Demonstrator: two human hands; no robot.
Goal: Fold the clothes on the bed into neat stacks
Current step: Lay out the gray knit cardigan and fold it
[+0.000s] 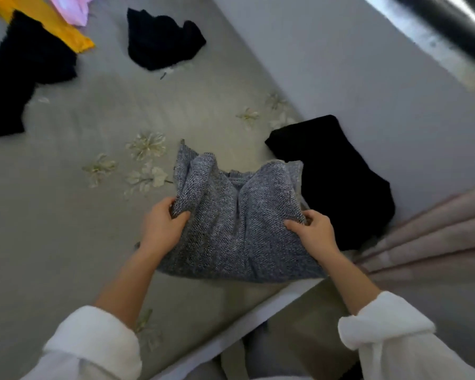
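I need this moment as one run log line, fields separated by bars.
step: fold grey knit | left hand: grips left edge | right hand: grips right edge | black garment: right of knit

Rolled-up white sleeves (93, 344)

- Nothing readable is showing: no text, labels, brands, numbers or signs on any garment or surface in view.
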